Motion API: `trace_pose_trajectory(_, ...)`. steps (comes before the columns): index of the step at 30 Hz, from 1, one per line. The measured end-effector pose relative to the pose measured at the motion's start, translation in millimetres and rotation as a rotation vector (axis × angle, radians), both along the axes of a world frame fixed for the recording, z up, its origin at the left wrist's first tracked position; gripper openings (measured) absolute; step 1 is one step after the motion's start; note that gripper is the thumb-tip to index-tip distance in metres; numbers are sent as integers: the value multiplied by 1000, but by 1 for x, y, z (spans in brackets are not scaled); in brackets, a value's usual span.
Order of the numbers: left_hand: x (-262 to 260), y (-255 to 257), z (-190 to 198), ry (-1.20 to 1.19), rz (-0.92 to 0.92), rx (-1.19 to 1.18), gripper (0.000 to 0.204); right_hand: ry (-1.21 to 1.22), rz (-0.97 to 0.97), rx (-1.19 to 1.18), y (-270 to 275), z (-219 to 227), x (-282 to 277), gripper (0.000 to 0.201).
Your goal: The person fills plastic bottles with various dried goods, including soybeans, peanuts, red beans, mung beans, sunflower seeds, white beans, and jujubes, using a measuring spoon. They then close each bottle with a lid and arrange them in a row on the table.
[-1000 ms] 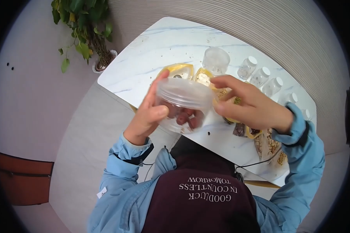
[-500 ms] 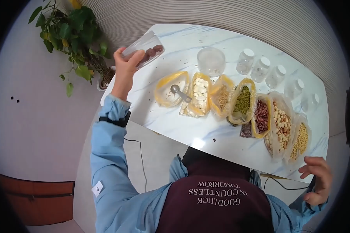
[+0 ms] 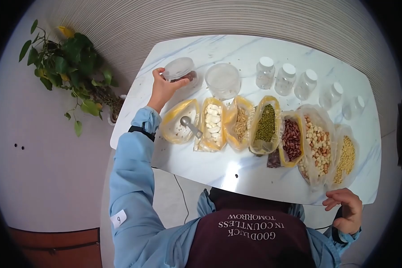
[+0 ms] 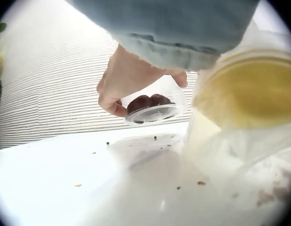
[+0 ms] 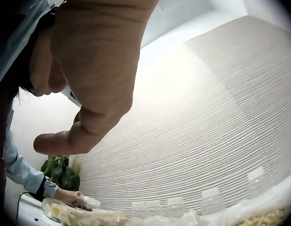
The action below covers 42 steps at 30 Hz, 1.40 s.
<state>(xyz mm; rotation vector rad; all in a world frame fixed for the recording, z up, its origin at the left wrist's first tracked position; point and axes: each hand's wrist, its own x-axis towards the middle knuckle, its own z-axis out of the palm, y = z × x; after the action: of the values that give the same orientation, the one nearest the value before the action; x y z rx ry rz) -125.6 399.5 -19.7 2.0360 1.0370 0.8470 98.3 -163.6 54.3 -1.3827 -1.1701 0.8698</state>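
At the back left of the table, my left hand [image 3: 161, 92] grips a clear plastic jar [image 3: 178, 68] with a frosted lid, thumb on one side and fingers on the other. Dark red dates [image 4: 144, 102] lie inside it. The left wrist view shows the jar's round base [image 4: 152, 114] close over the tabletop. Beside it stands another clear round jar [image 3: 223, 81] with a frosted top. My right hand [image 3: 347, 209] hangs by the front right edge, fingers loosely bent and holding nothing. The bag of yellow beans [image 3: 345, 161] is nearest to it.
A row of opened bags crosses the table, with white beans [image 3: 213, 125], green beans [image 3: 266, 124], red beans [image 3: 291, 140] and peanuts [image 3: 318, 143] among them. A metal spoon [image 3: 190, 126] lies in the leftmost bag. Several white-capped bottles [image 3: 284, 80] stand behind.
My left hand has carried the jar of dates from in front of the chest to the back left of the table. My right hand has left the jar and withdrawn to the front right.
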Motion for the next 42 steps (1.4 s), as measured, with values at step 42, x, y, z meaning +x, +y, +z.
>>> trace_pose_trajectory(42,-115,-219,-57,-508,15,-149,67,-1323,299,177,230,30,-95,5)
